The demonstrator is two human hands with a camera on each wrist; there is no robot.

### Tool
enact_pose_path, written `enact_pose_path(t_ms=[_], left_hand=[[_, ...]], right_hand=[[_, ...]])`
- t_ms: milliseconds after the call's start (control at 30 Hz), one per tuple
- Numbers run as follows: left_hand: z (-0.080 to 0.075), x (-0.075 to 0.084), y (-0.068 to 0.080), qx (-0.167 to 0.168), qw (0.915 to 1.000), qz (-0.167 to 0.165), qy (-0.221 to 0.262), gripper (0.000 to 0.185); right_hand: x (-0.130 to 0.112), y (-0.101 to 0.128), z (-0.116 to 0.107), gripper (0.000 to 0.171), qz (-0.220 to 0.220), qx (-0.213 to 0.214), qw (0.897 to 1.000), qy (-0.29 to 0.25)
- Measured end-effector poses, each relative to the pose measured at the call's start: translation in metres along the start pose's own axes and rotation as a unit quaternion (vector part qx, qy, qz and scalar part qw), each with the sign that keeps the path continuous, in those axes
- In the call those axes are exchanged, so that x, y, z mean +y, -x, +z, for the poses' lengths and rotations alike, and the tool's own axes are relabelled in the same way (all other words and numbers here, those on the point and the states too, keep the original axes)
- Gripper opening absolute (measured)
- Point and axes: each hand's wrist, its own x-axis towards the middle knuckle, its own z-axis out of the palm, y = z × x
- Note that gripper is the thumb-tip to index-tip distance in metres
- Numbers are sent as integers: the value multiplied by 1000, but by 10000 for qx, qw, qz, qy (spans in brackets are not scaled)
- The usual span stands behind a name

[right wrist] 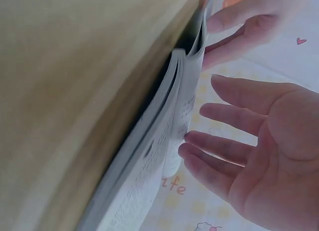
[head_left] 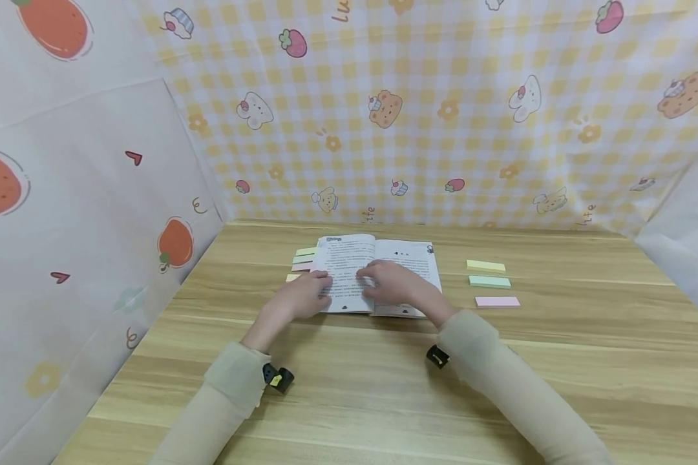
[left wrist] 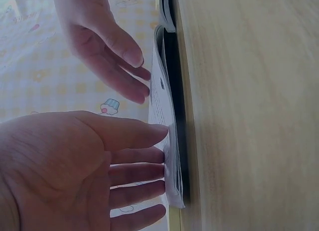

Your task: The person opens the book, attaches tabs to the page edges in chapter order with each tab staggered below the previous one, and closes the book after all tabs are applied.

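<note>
An open book point(head_left: 349, 255) with printed text lies on the wooden table, its two pages spread left and right. My left hand point(head_left: 302, 296) rests its fingertips on the left page near the outer edge; in the left wrist view, the thumb and fingers are extended against the page. Over the inner part of that page, close to the spine, is my right hand point(head_left: 391, 283). Its fingers are loosely bent with nothing between them, and some fingertips point(right wrist: 185, 137) touch or nearly touch the paper. Colored sticky tabs point(head_left: 304, 259) stick out past the book's left side.
To the right of the book lie a yellow sticky-note strip point(head_left: 485, 265), a green strip point(head_left: 490, 281) and a pink strip point(head_left: 497, 301), spaced apart. A checked cloth point(head_left: 419, 148) hangs behind the table point(head_left: 349, 387), and a white patterned cloth point(head_left: 93, 226) hangs at the left.
</note>
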Motion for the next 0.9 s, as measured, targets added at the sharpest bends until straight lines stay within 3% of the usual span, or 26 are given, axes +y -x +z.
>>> enact_pose_path(t_ms=[500,900], left_hand=[[2,-1,-1,15,9999,-49,-100,51],[2,1,-1,79,9998,-1,-171,50]], right_hand=[[13,-20,-14,54,216,-23,9995,-245],[26,-38,-18,56,733,-60,9969,-284]])
